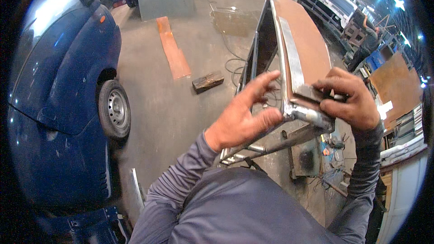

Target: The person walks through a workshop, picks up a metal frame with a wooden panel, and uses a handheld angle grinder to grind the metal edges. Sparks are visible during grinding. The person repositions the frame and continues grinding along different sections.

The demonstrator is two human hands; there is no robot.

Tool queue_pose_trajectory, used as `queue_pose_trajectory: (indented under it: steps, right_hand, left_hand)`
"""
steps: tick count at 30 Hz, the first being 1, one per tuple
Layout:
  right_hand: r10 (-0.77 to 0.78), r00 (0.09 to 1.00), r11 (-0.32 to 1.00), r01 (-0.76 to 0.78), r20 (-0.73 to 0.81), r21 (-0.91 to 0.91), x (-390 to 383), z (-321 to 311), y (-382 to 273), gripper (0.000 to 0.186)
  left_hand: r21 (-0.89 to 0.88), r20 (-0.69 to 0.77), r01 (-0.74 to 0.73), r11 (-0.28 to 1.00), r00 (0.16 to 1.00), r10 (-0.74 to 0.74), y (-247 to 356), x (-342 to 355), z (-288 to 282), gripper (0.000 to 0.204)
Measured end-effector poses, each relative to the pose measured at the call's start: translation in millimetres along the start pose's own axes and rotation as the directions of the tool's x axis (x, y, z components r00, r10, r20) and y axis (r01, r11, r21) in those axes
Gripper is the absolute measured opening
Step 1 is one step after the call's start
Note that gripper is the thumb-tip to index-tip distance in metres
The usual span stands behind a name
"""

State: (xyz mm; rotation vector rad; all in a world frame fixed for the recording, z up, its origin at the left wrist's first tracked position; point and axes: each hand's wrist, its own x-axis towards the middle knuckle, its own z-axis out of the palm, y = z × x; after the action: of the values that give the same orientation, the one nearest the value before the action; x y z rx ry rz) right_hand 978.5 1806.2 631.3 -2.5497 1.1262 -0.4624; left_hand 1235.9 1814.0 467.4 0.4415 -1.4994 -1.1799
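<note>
In front of me stands a welded metal frame (281,58) with a brown sheet (307,31) across its top. A long pale metal strip (291,54) lies along the sheet's left edge. At the frame's near end, my right hand (351,99) has its fingers closed round a short grey metal bar (308,92), which sits over the strip's near end. My left hand (246,119) is beside the near left corner, thumb and fingers apart and holding nothing. Its thumb is close to the corner; whether it touches I cannot tell.
On the left is a dark blue vehicle (68,77) with its front wheel (115,108). A wooden block (208,82), an orange-brown strip (174,49) and a looped cable (235,65) lie on the floor. Another person (370,40) is at the far right, near a rusty sheet (395,88).
</note>
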Motion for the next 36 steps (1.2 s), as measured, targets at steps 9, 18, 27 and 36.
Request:
queue_pose_trajectory:
  steps: [9, 18, 27, 36]
  right_hand:
    - [-0.122, 0.969, 0.99, 0.103, -0.214, -0.097, -12.0, 8.8, 6.5, 0.054]
    - [0.059, 0.923, 0.998, -0.067, -0.38, -0.009, -26.2, 21.9, -8.3, 0.035]
    - [0.122, 0.881, 0.986, -0.056, -0.457, 0.155, -11.7, 58.4, -55.8, 0.016]
    - [-0.069, 0.86, 0.998, 0.054, -0.505, -0.043, -1.1, 75.5, -52.4, 0.008]
  left_hand:
    - [0.165, -0.072, -0.042, 0.985, 0.996, 0.055, 14.7, -2.7, -10.8, 0.037]
    - [-0.524, -0.035, 0.141, 0.84, 0.982, -0.186, -5.0, 0.1, 14.5, 0.041]
    - [-0.835, 0.473, 0.453, 0.313, 0.881, -0.013, -28.9, 50.2, -2.0, 0.033]
    - [-0.842, 0.354, 0.292, 0.454, 0.934, 0.055, -34.8, 54.2, 6.2, 0.024]
